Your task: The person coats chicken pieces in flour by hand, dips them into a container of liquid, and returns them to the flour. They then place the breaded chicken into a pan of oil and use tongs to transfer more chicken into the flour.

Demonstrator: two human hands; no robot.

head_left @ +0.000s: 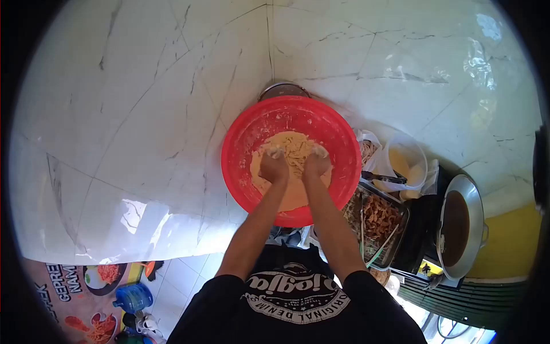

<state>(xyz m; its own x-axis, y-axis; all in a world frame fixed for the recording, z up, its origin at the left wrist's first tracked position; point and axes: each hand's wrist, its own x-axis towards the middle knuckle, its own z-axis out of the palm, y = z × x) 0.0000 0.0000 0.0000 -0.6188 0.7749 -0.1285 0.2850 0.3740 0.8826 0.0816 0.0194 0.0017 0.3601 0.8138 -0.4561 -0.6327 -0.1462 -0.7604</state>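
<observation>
- Here we are at the red plastic basin (236, 150), right in front of the person, and both hands are down inside it!
- Left hand (275, 167) in the flour (294, 194), fingers curled, pale coating at the fingertips.
- Right hand (315, 164) opposite, also curled and floury; the two are apart, with coated strips (297, 150) heaped between and just beyond them.
- Clamped on a strip, either one? Cannot tell: the fingers are bent down out of sight.
- Flour streaks the basin's inner wall, and the strips lie toward its far side.
- Over to the right, close by the basin: a metal tray (406, 219) carrying browned fried pieces (381, 217), green-ended tongs (382, 250) lying across.
- Just beyond the tray, a translucent plastic tub (423, 155) with something yellowish inside.
- Further right, a wide metal wok (476, 225) holding dark brown liquid (456, 226).
- Down left, on the floor, a blue water jug (133, 297)!
</observation>
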